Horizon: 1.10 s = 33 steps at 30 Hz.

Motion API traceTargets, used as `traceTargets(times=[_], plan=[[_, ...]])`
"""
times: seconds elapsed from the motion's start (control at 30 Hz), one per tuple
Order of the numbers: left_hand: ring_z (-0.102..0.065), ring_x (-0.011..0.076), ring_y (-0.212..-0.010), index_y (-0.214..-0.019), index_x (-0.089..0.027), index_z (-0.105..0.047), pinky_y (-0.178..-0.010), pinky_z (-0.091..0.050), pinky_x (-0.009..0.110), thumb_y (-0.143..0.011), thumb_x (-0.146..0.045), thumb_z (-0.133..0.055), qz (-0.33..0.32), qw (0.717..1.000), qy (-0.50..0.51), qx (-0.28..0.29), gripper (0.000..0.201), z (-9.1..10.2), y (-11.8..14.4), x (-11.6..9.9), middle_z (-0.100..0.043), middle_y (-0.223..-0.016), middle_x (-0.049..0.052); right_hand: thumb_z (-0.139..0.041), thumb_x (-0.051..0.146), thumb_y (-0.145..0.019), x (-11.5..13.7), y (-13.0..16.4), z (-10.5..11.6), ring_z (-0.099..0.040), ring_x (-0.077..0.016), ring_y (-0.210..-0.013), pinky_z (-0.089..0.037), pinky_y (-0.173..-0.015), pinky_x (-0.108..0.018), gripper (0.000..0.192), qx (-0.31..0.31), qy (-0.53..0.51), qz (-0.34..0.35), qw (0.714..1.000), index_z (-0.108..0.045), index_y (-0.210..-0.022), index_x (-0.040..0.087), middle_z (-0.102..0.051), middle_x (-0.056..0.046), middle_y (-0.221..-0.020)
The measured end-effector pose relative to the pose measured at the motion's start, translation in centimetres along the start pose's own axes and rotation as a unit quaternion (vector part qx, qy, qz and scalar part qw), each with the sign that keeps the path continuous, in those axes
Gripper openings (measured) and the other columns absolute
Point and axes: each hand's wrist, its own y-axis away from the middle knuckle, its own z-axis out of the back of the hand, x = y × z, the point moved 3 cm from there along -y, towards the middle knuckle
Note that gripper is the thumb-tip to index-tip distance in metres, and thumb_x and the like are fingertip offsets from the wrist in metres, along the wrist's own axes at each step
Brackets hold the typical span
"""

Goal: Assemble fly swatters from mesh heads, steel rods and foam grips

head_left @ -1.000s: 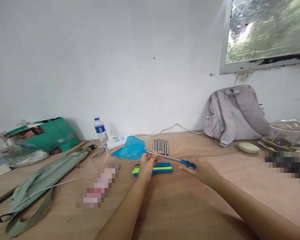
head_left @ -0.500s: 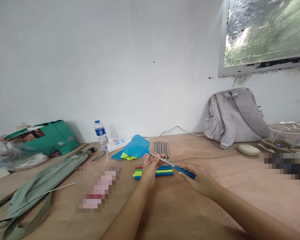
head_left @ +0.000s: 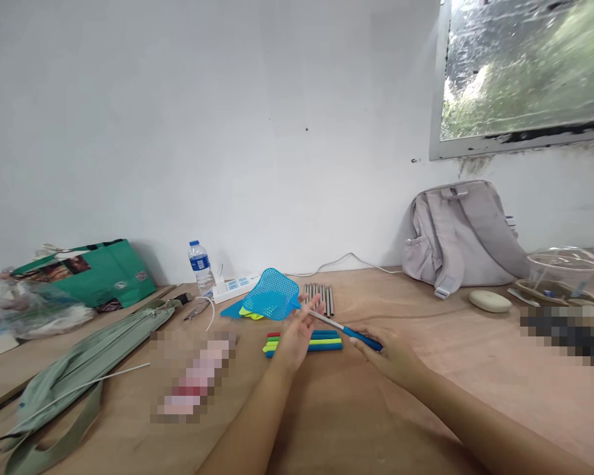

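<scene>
A fly swatter point(head_left: 273, 295) with a blue perforated head, a thin metal shaft and a blue handle is held slantwise above the table. My right hand point(head_left: 389, 353) is closed around its handle. Beside the shaft, near the head, my left hand point(head_left: 297, 336) has its fingers apart; whether it touches the shaft is hard to see. Below lie several coloured handle tubes point(head_left: 327, 344) in blue, yellow, green and red, partly covered by my left hand. Farther back is a row of metal rods point(head_left: 325, 300). Blue and yellow swatter heads point(head_left: 235, 309) lie under the held one.
Along the wall stand a green bag point(head_left: 113, 274), a water bottle point(head_left: 199, 267), a white power strip point(head_left: 237, 287) and a grey backpack point(head_left: 468, 237). A grey-green strap bag point(head_left: 94, 356) lies at left. At right are an oval beige object point(head_left: 490, 301) and a clear plastic bowl point(head_left: 564, 267).
My left hand's fingers have loosened from the swatter's shaft and spread apart. My right hand keeps hold of the handle, shifted slightly left.
</scene>
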Motion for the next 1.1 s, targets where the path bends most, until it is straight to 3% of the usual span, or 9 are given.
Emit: traceTargets(times=[0.1,0.2,0.33,0.47,0.63,0.9,1.1], plan=[[-0.056,0.0221,-0.1,-0.089,-0.018,-0.06,-0.086,-0.045,0.037,-0.076,-0.029,-0.055,-0.073,0.988,0.086,-0.102,0.017,1.9,-0.8,-1.8,-0.065,-0.098,0.007,-0.047,0.039,-0.079,-0.6,-0.1,0.7,-0.06,-0.021,-0.088,-0.048,-0.077,-0.034,0.028,-0.023,0.039,0.003,0.999,-0.061,-0.101,0.029,-0.065,-0.001,-0.1],[-0.057,0.0173,-0.098,-0.088,-0.019,-0.061,-0.081,-0.048,0.029,-0.08,-0.021,-0.05,-0.122,0.968,0.094,-0.196,0.015,3.9,-1.4,-3.0,-0.066,-0.095,0.003,-0.047,0.037,-0.079,-1.1,-0.3,1.6,-0.062,-0.0191,-0.081,-0.05,-0.071,-0.032,0.027,-0.042,0.074,0.012,0.996,-0.061,-0.101,0.029,-0.066,-0.001,-0.097],[-0.061,0.0159,-0.088,-0.093,-0.023,-0.061,-0.074,-0.051,0.029,-0.075,-0.017,-0.057,-0.124,0.965,0.035,-0.23,0.02,4.6,-1.6,-3.6,-0.066,-0.091,0.001,-0.048,0.036,-0.079,-1.4,-0.4,2.2,-0.061,-0.0191,-0.085,-0.048,-0.076,-0.033,0.026,-0.011,0.091,0.056,0.994,-0.062,-0.1,0.029,-0.066,0.0,-0.097],[-0.063,0.0154,-0.076,-0.098,-0.022,-0.057,-0.07,-0.053,0.031,-0.065,-0.012,-0.067,-0.156,0.947,-0.032,-0.278,0.036,3.4,-0.8,-3.7,-0.067,-0.083,0.001,-0.051,0.037,-0.077,-1.4,-0.4,2.6,-0.062,-0.0193,-0.084,-0.049,-0.075,-0.032,0.024,-0.027,0.085,0.071,0.994,-0.064,-0.095,0.028,-0.067,-0.002,-0.094],[-0.063,0.0141,-0.072,-0.096,-0.021,-0.056,-0.069,-0.053,0.032,-0.065,-0.013,-0.068,-0.176,0.942,-0.031,-0.283,0.034,2.3,-0.2,-3.6,-0.067,-0.083,0.001,-0.053,0.036,-0.077,-0.9,-0.6,2.9,-0.063,-0.0187,-0.081,-0.051,-0.071,-0.03,0.022,-0.041,0.061,0.079,0.994,-0.066,-0.092,0.026,-0.068,-0.002,-0.091],[-0.063,0.0127,-0.066,-0.097,-0.019,-0.057,-0.06,-0.054,0.026,-0.067,-0.012,-0.066,-0.148,0.945,-0.026,-0.289,0.032,2.5,-0.5,-3.3,-0.066,-0.081,0.004,-0.049,0.035,-0.08,-0.3,-0.8,1.8,-0.063,-0.0171,-0.072,-0.05,-0.061,-0.026,0.024,-0.018,0.01,0.078,0.997,-0.066,-0.092,0.024,-0.069,-0.002,-0.08],[-0.062,0.0129,-0.063,-0.096,-0.019,-0.058,-0.057,-0.053,0.027,-0.064,-0.011,-0.068,-0.159,0.942,-0.054,-0.289,0.035,2.8,-0.7,-3.7,-0.066,-0.082,0.004,-0.045,0.039,-0.082,-0.4,-1.0,2.1,-0.06,-0.0158,-0.063,-0.046,-0.054,-0.025,0.027,0.012,0.045,0.061,0.997,-0.067,-0.087,0.023,-0.067,-0.001,-0.074]])
